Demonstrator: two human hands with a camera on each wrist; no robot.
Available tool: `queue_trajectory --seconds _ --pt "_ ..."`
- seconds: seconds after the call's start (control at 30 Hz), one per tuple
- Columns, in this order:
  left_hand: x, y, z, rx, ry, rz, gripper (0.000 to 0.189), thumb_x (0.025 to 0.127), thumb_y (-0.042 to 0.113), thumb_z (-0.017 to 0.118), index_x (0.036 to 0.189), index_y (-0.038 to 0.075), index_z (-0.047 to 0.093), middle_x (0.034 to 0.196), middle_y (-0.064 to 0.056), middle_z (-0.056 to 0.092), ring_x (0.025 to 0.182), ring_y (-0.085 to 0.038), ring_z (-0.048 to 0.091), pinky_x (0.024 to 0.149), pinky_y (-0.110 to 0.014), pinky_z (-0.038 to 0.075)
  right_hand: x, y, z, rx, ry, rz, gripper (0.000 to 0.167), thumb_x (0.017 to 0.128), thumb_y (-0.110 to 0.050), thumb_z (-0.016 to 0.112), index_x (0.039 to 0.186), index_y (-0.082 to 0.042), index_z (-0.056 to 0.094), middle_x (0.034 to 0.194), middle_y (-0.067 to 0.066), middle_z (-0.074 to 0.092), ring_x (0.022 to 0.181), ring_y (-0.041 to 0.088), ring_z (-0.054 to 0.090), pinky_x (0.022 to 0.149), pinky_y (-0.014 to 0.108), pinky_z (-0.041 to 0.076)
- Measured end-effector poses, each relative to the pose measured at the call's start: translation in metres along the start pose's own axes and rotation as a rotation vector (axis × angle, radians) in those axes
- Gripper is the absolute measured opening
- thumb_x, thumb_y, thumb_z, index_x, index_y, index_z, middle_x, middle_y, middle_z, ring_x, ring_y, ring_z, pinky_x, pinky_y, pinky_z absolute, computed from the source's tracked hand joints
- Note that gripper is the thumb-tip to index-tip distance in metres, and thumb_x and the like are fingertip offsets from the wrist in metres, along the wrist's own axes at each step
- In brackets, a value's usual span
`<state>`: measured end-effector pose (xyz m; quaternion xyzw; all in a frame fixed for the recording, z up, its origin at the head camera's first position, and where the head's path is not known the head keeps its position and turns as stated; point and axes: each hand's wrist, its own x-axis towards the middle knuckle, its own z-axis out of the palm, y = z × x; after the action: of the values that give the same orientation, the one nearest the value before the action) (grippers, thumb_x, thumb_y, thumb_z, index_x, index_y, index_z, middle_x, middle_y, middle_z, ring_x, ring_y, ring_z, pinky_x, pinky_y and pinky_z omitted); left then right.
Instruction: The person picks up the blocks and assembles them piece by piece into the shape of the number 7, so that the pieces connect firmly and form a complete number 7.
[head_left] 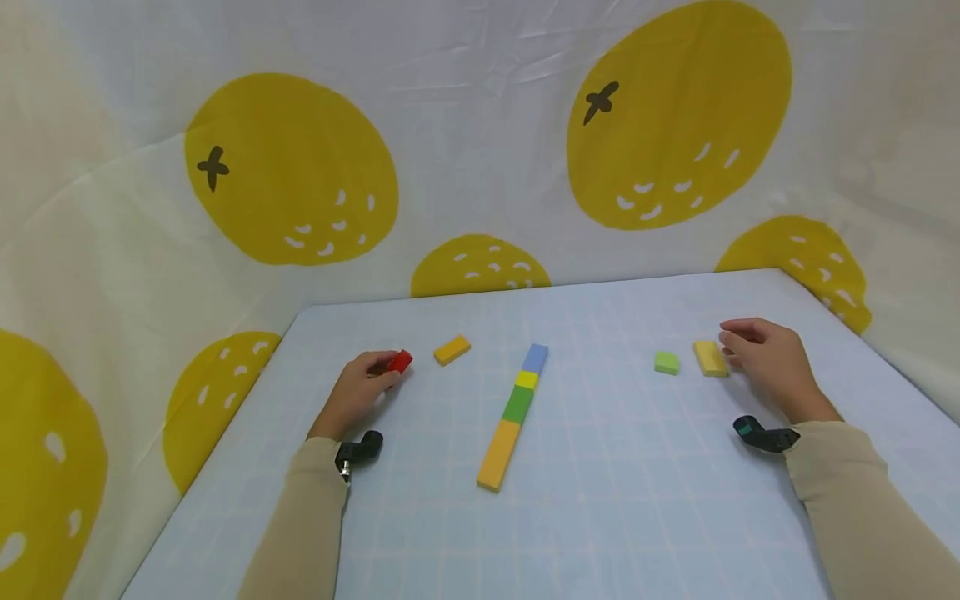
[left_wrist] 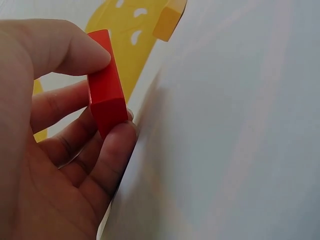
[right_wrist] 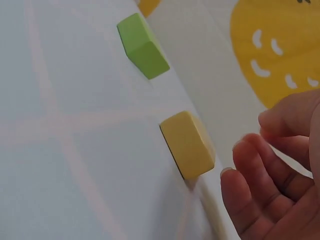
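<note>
Between thumb and fingers, my left hand [head_left: 352,393] pinches a red block [head_left: 401,362]; the left wrist view shows the red block [left_wrist: 107,90] close up, tilted. An orange-yellow block [head_left: 452,350] lies just right of that hand. Over on the right, my right hand [head_left: 776,364] hovers beside a pale yellow block [head_left: 710,358], its fingers loosely bent. In the right wrist view a gap separates the fingertips from the pale yellow block [right_wrist: 186,145]. A light green block [head_left: 666,362] lies left of the pale yellow one.
Mid-table, a slanting row joins a blue block [head_left: 536,358], a small yellow block [head_left: 527,380], a green block [head_left: 518,405] and a long orange block [head_left: 498,455] end to end. A fruit-print cloth [head_left: 480,167] hangs behind the pale checked table [head_left: 622,500].
</note>
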<state>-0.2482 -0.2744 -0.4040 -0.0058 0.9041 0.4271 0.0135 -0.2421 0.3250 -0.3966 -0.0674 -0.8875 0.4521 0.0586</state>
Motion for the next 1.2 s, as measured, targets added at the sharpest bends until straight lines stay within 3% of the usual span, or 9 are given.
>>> queue_trajectory --seconds 0.13,0.4,0.63,0.73,1.03,1.2 --pt "-0.002 0.002 0.002 0.022 0.007 0.007 0.045 0.099 0.024 0.062 0.141 0.011 0.054 0.13 -0.01 0.057 0.119 -0.029 0.053 0.102 -0.047 0.046 0.0 0.004 0.0 -0.018 0.002 0.033 0.066 0.101 -0.055 0.047 0.14 -0.003 0.051 0.128 0.02 0.055 0.105 0.032 0.057 0.068 0.012 0.048" --pt "-0.003 0.001 0.009 0.015 0.011 -0.045 0.047 0.098 0.029 0.064 0.142 0.017 0.054 0.13 -0.006 0.056 0.12 -0.027 0.052 0.102 -0.046 0.046 0.003 0.014 0.003 -0.046 -0.05 0.057 0.064 0.102 -0.054 0.047 0.139 -0.002 0.05 0.127 0.022 0.055 0.104 0.034 0.055 0.073 0.022 0.048" --pt "0.0 0.018 0.017 -0.002 -0.008 -0.024 0.046 0.097 0.028 0.065 0.14 0.017 0.056 0.129 -0.006 0.058 0.119 -0.027 0.051 0.1 -0.046 0.048 0.006 0.013 0.004 -0.098 -0.101 0.068 0.075 0.098 -0.062 0.046 0.141 -0.001 0.047 0.135 0.026 0.049 0.111 0.039 0.05 0.09 0.051 0.048" --pt "0.001 0.027 0.02 -0.007 -0.019 -0.021 0.045 0.096 0.029 0.065 0.139 0.018 0.057 0.127 -0.005 0.059 0.115 -0.026 0.053 0.097 -0.043 0.05 0.004 0.012 0.003 -0.127 -0.122 0.076 0.078 0.097 -0.064 0.046 0.142 0.0 0.046 0.136 0.027 0.047 0.113 0.041 0.047 0.094 0.058 0.045" --pt "0.004 0.042 0.027 -0.046 -0.02 -0.01 0.044 0.096 0.028 0.068 0.137 0.019 0.057 0.126 -0.003 0.06 0.114 -0.024 0.054 0.098 -0.043 0.05 0.004 0.009 0.007 -0.183 -0.142 0.003 0.078 0.098 -0.061 0.049 0.143 0.003 0.044 0.134 0.029 0.047 0.114 0.043 0.046 0.096 0.06 0.043" --pt "0.012 0.054 0.036 -0.02 -0.038 0.046 0.043 0.094 0.026 0.07 0.135 0.019 0.059 0.126 -0.001 0.06 0.116 -0.024 0.053 0.099 -0.043 0.049 0.001 0.006 0.006 -0.217 -0.148 -0.009 0.075 0.099 -0.056 0.051 0.143 0.006 0.043 0.132 0.03 0.047 0.113 0.044 0.047 0.093 0.059 0.044"
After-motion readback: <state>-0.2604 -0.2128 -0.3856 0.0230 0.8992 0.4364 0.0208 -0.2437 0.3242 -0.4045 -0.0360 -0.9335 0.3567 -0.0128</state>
